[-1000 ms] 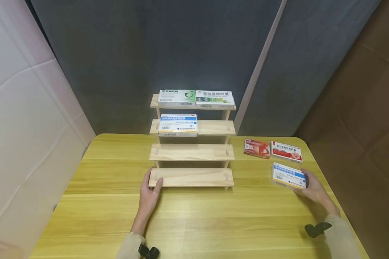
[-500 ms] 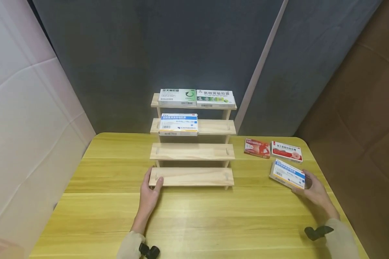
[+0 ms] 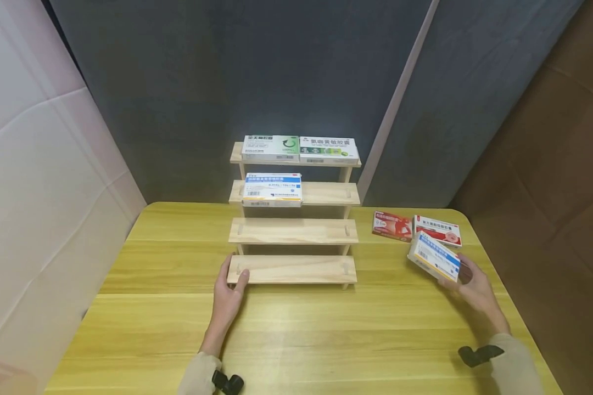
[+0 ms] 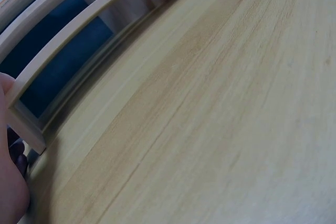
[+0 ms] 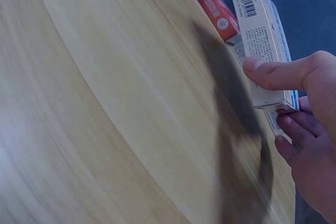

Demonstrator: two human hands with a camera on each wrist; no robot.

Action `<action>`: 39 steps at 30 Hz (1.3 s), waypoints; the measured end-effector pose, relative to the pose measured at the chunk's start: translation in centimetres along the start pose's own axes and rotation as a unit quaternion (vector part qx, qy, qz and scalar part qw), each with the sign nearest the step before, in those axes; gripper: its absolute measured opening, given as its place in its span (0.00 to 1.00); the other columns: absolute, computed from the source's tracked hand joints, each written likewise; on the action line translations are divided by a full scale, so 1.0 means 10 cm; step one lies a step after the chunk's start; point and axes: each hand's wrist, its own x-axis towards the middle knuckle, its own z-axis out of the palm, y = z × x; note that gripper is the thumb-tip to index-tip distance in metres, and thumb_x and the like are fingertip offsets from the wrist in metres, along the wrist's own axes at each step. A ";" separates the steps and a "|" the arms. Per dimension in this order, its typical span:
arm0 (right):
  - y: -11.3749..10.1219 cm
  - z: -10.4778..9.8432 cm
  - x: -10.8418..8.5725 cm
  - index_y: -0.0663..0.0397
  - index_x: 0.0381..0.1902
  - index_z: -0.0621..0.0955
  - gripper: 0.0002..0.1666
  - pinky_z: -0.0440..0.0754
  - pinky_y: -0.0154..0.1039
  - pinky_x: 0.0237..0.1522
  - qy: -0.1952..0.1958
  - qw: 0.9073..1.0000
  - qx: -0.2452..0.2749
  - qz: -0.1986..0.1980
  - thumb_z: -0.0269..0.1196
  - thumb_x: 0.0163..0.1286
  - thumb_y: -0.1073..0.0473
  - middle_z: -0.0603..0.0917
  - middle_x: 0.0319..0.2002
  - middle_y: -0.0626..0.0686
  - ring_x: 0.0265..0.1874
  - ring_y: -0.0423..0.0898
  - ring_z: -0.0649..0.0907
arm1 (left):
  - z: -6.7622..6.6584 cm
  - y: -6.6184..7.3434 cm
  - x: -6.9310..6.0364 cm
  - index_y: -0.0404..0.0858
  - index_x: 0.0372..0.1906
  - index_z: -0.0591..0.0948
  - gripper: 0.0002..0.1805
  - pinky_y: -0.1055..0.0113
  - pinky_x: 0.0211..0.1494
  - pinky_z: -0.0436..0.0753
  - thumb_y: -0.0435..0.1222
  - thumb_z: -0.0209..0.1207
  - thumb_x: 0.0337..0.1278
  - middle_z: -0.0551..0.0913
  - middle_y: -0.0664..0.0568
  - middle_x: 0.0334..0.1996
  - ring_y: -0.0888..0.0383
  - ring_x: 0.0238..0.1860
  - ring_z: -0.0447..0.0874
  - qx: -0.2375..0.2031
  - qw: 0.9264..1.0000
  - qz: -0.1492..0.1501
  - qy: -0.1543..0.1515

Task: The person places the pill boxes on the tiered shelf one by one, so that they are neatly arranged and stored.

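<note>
My right hand (image 3: 471, 285) pinches a blue-and-white medicine box (image 3: 436, 257) by its right end, tilted and raised over the table's right side. In the right wrist view the thumb (image 5: 278, 74) presses the box's printed side (image 5: 252, 30), and a shadow falls on the table below. At the left end of the lowest step of a wooden stepped rack (image 3: 296, 270), my left hand (image 3: 229, 291) grips the board, thumb on top. A similar blue-and-white box (image 3: 272, 190) lies on the second step from the top. On the top step sit a green-and-white box (image 3: 270, 148) and a white box (image 3: 328, 150).
Behind the held box, a red medicine box (image 3: 392, 226) and a red-and-white box (image 3: 437, 229) lie side by side on the table (image 3: 296, 340). A dark curtain (image 3: 296, 71) hangs at the back, a pale panel (image 3: 49, 164) at left and a brown one (image 3: 563, 164) at right.
The held box has moved slightly up and left in the head view and tilted more, partly covering the red-and-white box. My left hand stays on the rack.
</note>
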 end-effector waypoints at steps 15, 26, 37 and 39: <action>-0.27 0.11 -0.01 0.64 0.79 0.54 0.57 0.68 0.11 0.49 0.062 0.998 -0.009 0.019 0.73 0.64 0.54 0.68 0.71 0.74 0.67 0.70 0.72 | -0.01 0.02 -0.01 0.36 0.81 0.52 0.38 0.46 0.83 0.54 0.38 0.54 0.75 0.56 0.38 0.79 0.41 0.80 0.52 0.003 1.000 0.000 -0.007; -0.46 0.24 -0.01 0.60 0.79 0.58 0.53 0.75 0.50 0.71 0.114 0.993 0.024 0.025 0.73 0.64 0.56 0.69 0.71 0.71 0.68 0.66 0.73 | -0.01 0.01 -0.01 0.36 0.81 0.52 0.38 0.47 0.83 0.56 0.38 0.54 0.75 0.57 0.38 0.79 0.41 0.79 0.54 0.002 1.000 -0.004 -0.004; -0.68 0.38 0.01 0.55 0.77 0.66 0.50 0.72 0.14 0.59 0.169 0.983 0.068 -0.013 0.75 0.58 0.66 0.68 0.75 0.59 0.57 0.27 0.74 | 0.00 0.03 -0.02 0.36 0.81 0.52 0.37 0.46 0.82 0.58 0.38 0.54 0.76 0.57 0.39 0.79 0.40 0.79 0.54 0.007 1.000 -0.006 -0.006; -0.72 0.39 0.01 0.55 0.77 0.66 0.51 0.72 0.14 0.59 0.169 0.983 0.070 -0.011 0.75 0.58 0.66 0.68 0.75 0.58 0.57 0.28 0.75 | 0.00 0.03 -0.02 0.36 0.81 0.52 0.37 0.46 0.82 0.58 0.38 0.54 0.76 0.57 0.39 0.79 0.40 0.79 0.55 0.007 1.000 -0.007 -0.004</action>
